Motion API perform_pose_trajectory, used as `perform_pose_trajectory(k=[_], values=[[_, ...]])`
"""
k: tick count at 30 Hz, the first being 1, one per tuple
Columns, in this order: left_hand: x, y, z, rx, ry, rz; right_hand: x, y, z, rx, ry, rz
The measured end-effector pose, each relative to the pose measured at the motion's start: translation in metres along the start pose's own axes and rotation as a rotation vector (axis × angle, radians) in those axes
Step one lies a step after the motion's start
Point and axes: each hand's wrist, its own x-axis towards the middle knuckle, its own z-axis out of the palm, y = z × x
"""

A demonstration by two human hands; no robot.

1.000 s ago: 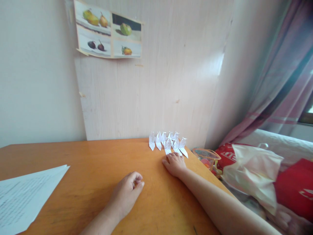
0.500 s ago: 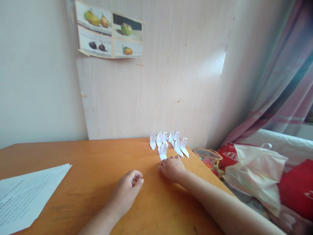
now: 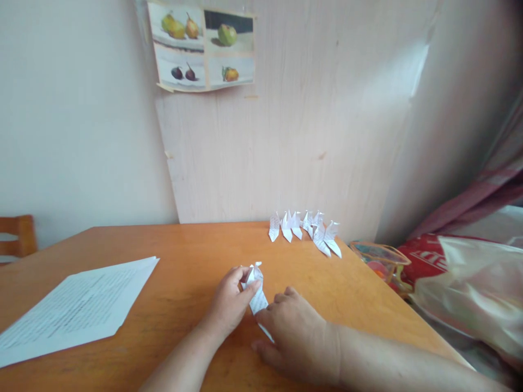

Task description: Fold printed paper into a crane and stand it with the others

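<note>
Folded paper figure [image 3: 258, 301], its printed writing too small for us to read, is over the desk [image 3: 196, 247], pinched between thumb and fingers of our left hand [image 3: 232, 300]; our right hand [image 3: 300, 333], fingers curled, meets its lower end, grip unclear. Partial white lettering marks a red bag [image 3: 419, 254]; beside it, an orange-rimmed clear container [image 3: 390, 259] holds something red.

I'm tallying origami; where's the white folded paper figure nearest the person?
In the head view, the white folded paper figure is low in the middle, pinched by the left hand above the brown wooden table, the right hand at its near end.
</note>
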Motion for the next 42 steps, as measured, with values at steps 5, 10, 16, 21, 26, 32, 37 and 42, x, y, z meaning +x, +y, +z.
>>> perform_pose_trajectory(k=[5, 10, 16, 21, 26, 32, 37, 42], values=[[-0.002, 0.002, 0.002, -0.12, -0.105, -0.065, 0.013, 0.03, 0.007, 0.553, 0.27, 0.169], [-0.007, 0.014, 0.007, -0.231, -0.158, -0.111, 0.035, 0.058, 0.01, 1.061, 0.443, 0.407], [-0.01, 0.023, 0.009, -0.266, -0.237, -0.126, 0.04, 0.057, 0.013, 1.364, 0.292, 0.425], [-0.01, 0.023, 0.009, -0.226, -0.216, -0.142, 0.04, 0.061, 0.015, 1.325, 0.377, 0.432], [-0.011, 0.024, 0.008, -0.226, -0.243, -0.126, 0.039, 0.059, 0.014, 1.268, 0.331, 0.387], [-0.01, 0.019, 0.007, -0.213, -0.262, -0.114, 0.038, 0.061, 0.016, 1.207, 0.301, 0.414], [-0.009, 0.016, 0.007, -0.206, -0.282, -0.105, 0.036, 0.062, 0.015, 1.247, 0.289, 0.413], [-0.01, 0.017, 0.007, -0.224, -0.268, -0.105, 0.034, 0.061, 0.011, 1.286, 0.237, 0.427]])
